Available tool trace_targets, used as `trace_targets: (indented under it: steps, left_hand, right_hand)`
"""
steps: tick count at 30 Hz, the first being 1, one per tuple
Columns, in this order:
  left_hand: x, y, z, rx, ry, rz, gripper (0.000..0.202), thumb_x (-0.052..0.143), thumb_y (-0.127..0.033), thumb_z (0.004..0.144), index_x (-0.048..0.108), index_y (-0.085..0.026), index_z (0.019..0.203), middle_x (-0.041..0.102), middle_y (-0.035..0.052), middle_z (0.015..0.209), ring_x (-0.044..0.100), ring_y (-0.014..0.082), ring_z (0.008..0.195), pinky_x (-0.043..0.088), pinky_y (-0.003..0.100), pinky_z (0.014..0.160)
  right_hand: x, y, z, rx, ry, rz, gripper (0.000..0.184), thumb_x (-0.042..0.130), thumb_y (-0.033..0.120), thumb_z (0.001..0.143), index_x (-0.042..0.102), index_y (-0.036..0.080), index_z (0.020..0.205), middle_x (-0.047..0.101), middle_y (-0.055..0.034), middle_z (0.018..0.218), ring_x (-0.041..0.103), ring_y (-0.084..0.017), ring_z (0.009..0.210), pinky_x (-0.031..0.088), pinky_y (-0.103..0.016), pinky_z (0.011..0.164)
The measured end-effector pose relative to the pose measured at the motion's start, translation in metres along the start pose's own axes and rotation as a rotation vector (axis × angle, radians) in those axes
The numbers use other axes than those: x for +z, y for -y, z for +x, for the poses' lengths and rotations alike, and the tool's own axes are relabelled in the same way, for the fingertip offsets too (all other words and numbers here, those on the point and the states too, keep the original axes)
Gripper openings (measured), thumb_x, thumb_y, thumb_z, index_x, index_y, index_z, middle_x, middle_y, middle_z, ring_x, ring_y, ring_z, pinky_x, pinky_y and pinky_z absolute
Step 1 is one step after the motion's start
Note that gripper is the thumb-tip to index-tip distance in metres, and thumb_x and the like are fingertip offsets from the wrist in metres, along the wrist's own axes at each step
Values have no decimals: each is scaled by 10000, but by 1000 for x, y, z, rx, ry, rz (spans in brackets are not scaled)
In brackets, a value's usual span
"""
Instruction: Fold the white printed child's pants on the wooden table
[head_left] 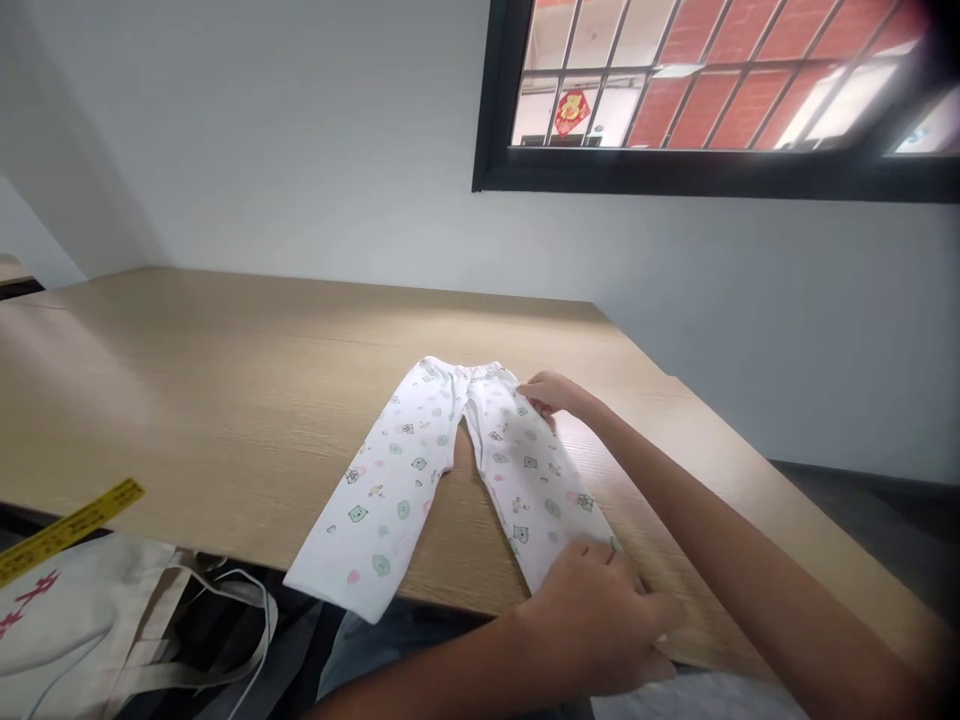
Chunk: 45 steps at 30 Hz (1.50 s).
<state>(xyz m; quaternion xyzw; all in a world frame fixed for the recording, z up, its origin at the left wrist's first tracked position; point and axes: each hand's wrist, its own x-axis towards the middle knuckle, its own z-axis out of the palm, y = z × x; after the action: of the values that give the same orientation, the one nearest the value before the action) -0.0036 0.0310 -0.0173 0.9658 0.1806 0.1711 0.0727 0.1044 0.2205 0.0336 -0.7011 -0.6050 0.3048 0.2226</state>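
A pair of small white pants [420, 450] with an elastic waist and a print of green bears and pink dots lies spread flat on the wooden table [247, 400]. The waist points away from me and the legs are apart, with the left leg's hem hanging over the front edge. My right hand [551, 392] pinches the right side of the pants just below the waistband. Crossing beneath my right arm, my left hand [600, 610] is curled at the lower end of the right leg. It is slightly blurred and hides that hem.
A cream cloth bag [75, 620] with red lettering and long straps is at the lower left, below the table edge. A yellow strip with dark markings [71, 530] overlaps the table's front edge there. Behind the table stand a white wall and a dark-framed window [645, 170].
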Motion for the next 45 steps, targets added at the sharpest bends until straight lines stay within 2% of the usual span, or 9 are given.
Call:
trace_targets:
  steps: [6, 13, 18, 22, 29, 34, 39, 42, 45]
  left_hand:
    - [-21, 1, -22, -102, -105, -119, 109, 482, -282, 759, 457, -194, 700, 555, 9, 678, 517, 142, 600, 372, 266, 500]
    - [-107, 5, -134, -740, -482, -279, 164, 399, -257, 820, 553, -259, 878, 637, -30, 758, 591, 117, 629, 454, 195, 517]
    - [-111, 31, -208, -1082, -325, -218, 277, 374, -354, 850, 602, -337, 1007, 630, -51, 1058, 586, 172, 965, 473, 288, 827]
    - [-95, 51, -228, -1202, -232, -121, 351, 332, -284, 846, 627, -298, 1036, 612, 15, 1044, 549, 213, 997, 423, 383, 894]
    - [-93, 47, -205, -1312, -218, 314, 281, 458, -232, 797, 691, -350, 898, 449, 91, 1168, 415, 320, 1082, 348, 548, 857]
    - [-78, 22, -157, -923, -166, 63, 282, 494, -178, 776, 665, -377, 881, 436, 34, 1196, 369, 280, 1150, 286, 557, 941]
    - [-73, 2, -117, -652, -80, -13, 198, 492, -194, 798, 659, -267, 873, 423, 89, 1217, 326, 301, 1219, 215, 595, 1004]
    - [-83, 22, -93, -479, 51, -39, 227, 432, -217, 848, 658, -217, 870, 407, 99, 1281, 318, 271, 1250, 240, 505, 1043]
    - [-89, 66, -63, -401, 173, -15, 344, 352, -264, 896, 536, -178, 1173, 352, 123, 1365, 262, 259, 1293, 235, 451, 1060]
  right_hand:
    - [5, 12, -1, 44, 87, 334, 319, 587, 176, 689, 348, 207, 482, 321, 66, 395, 326, -66, 349, 346, -219, 360]
    - [21, 64, -2, -94, 200, 690, 152, 449, 147, 845, 481, 183, 700, 577, -23, 649, 589, -111, 641, 521, -218, 632]
    - [81, 104, 7, -104, 264, 615, 123, 509, 207, 876, 551, 117, 803, 606, -16, 745, 601, -112, 669, 524, -255, 613]
    - [124, 113, 8, -153, 213, 477, 177, 515, 272, 882, 579, 129, 799, 605, -7, 776, 576, -97, 655, 505, -256, 617]
    - [116, 96, 8, -313, 137, 345, 228, 470, 166, 840, 526, 151, 620, 649, -30, 759, 592, -108, 671, 483, -224, 631]
    - [84, 66, 9, -360, 121, 215, 196, 461, 137, 763, 544, 161, 588, 666, -31, 776, 596, -140, 694, 454, -211, 593]
    - [52, 31, -2, -376, 145, 122, 175, 466, 209, 780, 628, 161, 830, 674, -46, 881, 618, -169, 792, 472, -248, 667]
    - [40, 19, -19, -430, 224, 80, 246, 445, 259, 821, 627, 179, 966, 655, -44, 1008, 599, -177, 921, 465, -284, 789]
    - [39, 15, -37, -511, 351, 22, 282, 436, 312, 854, 624, 224, 1044, 609, -13, 1132, 550, -179, 1039, 424, -310, 898]
